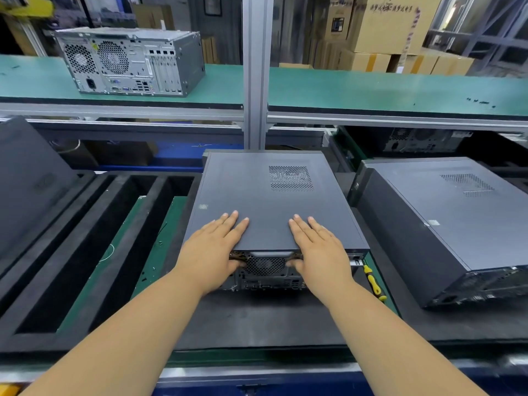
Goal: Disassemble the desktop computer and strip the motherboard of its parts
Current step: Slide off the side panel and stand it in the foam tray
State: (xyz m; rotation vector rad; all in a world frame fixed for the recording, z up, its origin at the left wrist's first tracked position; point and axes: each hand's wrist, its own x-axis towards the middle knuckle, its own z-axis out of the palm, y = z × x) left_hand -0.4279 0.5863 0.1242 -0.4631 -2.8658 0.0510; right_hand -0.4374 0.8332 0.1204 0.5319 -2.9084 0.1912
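Observation:
A dark grey desktop computer (265,195) lies on its side on the black mat (257,318), its rear fan grille (264,267) facing me. Its side panel, which has a mesh vent, faces up. My left hand (211,247) and my right hand (317,247) lie flat on the near end of that panel, fingers straight and pointing away from me. Both thumbs drop over the panel's near edge, against the rear of the case.
A second dark computer (443,212) lies to the right, and a yellow-handled screwdriver (374,281) lies between the two. Black foam trays (85,238) fill the left. A bare grey chassis (131,61) stands on the green upper shelf, behind an aluminium post (255,81).

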